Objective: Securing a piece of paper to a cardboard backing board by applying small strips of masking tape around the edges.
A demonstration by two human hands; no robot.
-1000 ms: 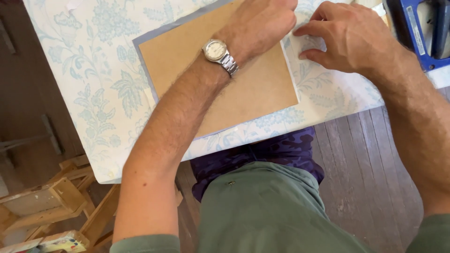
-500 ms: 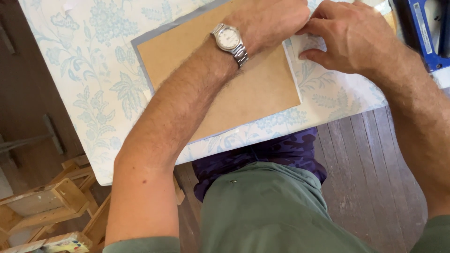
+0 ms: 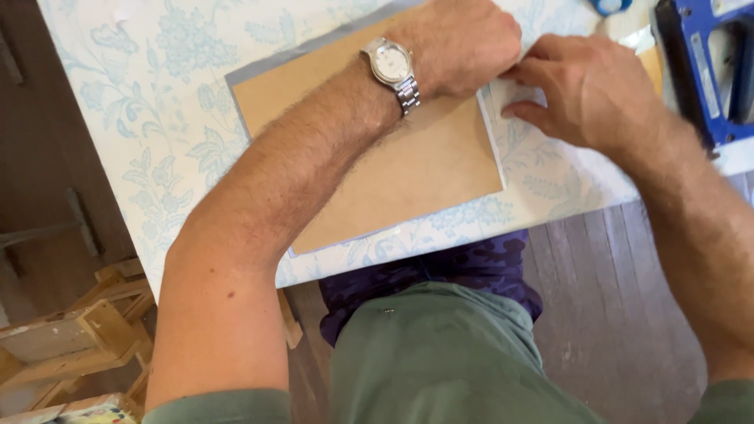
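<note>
A brown board (image 3: 408, 169) with a grey edge lies flat on a table covered in a pale blue floral cloth (image 3: 149, 102). My left hand (image 3: 463, 43), with a silver wristwatch (image 3: 391, 63), rests closed on the board's far right edge. My right hand (image 3: 589, 86) lies just beside it on the cloth, fingers curled at the same edge, touching a pale strip there. What the fingertips pinch is hidden.
A blue tool case (image 3: 711, 67) stands at the table's right end. A small blue object (image 3: 611, 6) lies at the top edge. Wooden furniture pieces (image 3: 78, 338) sit on the dark wood floor (image 3: 605, 314) at lower left. My lap is under the table's near edge.
The view has shifted a little, so the board and both hands sit lower and further right in the picture. Both hands stay together at the board's right edge.
</note>
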